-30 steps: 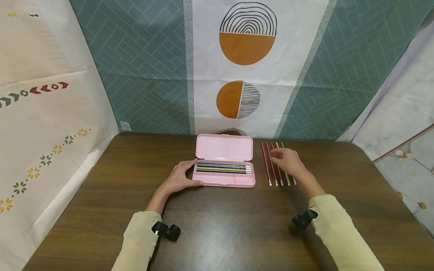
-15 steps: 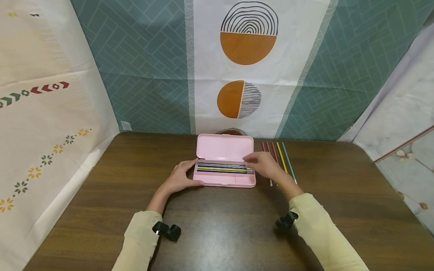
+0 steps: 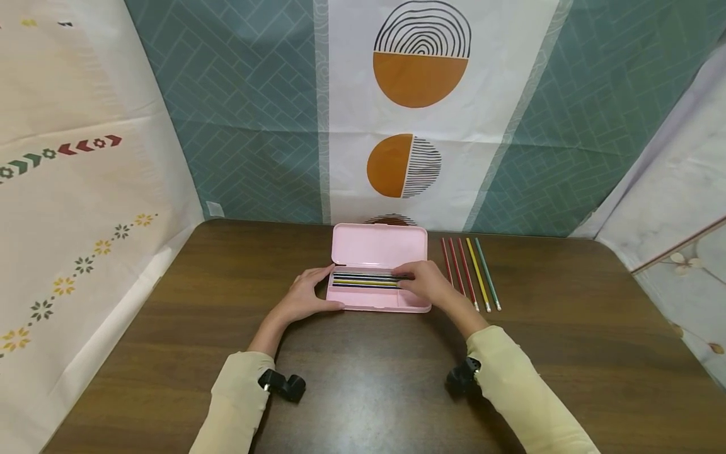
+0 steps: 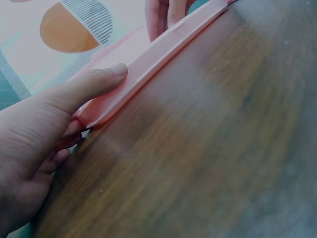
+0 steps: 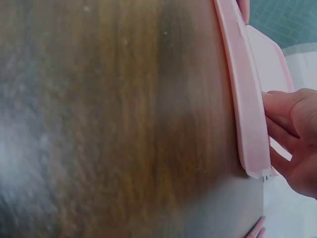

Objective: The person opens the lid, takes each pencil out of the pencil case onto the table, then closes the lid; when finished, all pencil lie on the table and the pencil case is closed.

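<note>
A pink pencil case (image 3: 363, 300) lies with its lid raised, several dark pencils and a yellow one (image 3: 363, 282) lying lengthwise in its back compartment. My left hand (image 3: 300, 296) grips the case's left end; in the left wrist view the thumb (image 4: 101, 82) is on the front wall and the other fingers are round the end. Inside the case, my right hand (image 3: 425, 282) has its fingertips down at the pencils and covers their right ends. Whether it pinches one is hidden. The right wrist view shows its fingers (image 5: 282, 106) partly behind the front wall.
Right of the case, red pencils (image 3: 466, 268), a yellow pencil (image 3: 479, 274) and a green pencil (image 3: 488, 274) lie side by side on the brown wooden table (image 3: 363, 378). A patterned cloth (image 3: 261, 126) hangs behind the table's back edge.
My right hand has moved left from above the loose pencils into the case, over the pencils in it. The left hand has kept its grip. The loose pencils lie as before.
</note>
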Demonstrator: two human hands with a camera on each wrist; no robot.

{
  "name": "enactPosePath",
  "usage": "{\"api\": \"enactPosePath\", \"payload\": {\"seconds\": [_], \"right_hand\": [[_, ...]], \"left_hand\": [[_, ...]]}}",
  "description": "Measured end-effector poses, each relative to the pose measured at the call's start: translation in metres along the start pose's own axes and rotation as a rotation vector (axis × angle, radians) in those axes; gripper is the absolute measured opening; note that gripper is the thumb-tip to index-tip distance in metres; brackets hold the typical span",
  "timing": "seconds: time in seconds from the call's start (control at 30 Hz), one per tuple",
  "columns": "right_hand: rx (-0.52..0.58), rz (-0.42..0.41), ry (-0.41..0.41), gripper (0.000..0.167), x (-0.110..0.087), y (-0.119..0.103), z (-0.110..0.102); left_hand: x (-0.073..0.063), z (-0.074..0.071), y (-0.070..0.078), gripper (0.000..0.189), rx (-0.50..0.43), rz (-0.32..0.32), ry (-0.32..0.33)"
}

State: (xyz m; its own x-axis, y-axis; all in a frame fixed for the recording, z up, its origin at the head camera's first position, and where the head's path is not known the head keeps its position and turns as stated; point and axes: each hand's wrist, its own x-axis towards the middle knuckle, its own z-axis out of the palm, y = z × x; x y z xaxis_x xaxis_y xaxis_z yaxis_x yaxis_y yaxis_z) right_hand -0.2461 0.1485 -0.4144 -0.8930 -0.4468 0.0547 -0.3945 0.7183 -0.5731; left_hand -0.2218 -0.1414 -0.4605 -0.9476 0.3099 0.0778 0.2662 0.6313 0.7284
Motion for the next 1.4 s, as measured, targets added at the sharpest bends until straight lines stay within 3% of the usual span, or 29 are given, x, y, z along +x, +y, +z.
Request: {"api": "enactPosePath", "payload": {"seconds": [0.23,0.53,0.77,1.0,1.2,1.4], "right_hand": [[-0.082,-0.085,0.027,0.021,0.004,0.0,0.007],[-0.233,-0.115,0.008,0.015,0.006,-0.006,0.012],[-0.376,-0.116,0.004,0.021,0.005,-0.012,0.014],[-0.494,-0.178,-0.012,0.021,0.007,-0.015,0.014],[-0.489,-0.174,0.03,0.022,0.004,-0.014,0.011],[-0.327,-0.155,0.123,0.014,0.003,-0.014,0.001]], "left_hand": [[0.001,0.0,0.001,0.096,-0.008,0.007,0.001],[-0.001,0.0,0.001,0.095,-0.013,0.006,0.001],[-0.001,0.0,0.001,0.095,-0.011,0.02,-0.004],[0.0,-0.001,0.001,0.094,-0.008,0.023,0.001],[-0.001,-0.001,0.001,0.095,-0.006,0.012,-0.005],[-0.001,-0.001,0.002,0.093,-0.013,0.006,0.002]]}}
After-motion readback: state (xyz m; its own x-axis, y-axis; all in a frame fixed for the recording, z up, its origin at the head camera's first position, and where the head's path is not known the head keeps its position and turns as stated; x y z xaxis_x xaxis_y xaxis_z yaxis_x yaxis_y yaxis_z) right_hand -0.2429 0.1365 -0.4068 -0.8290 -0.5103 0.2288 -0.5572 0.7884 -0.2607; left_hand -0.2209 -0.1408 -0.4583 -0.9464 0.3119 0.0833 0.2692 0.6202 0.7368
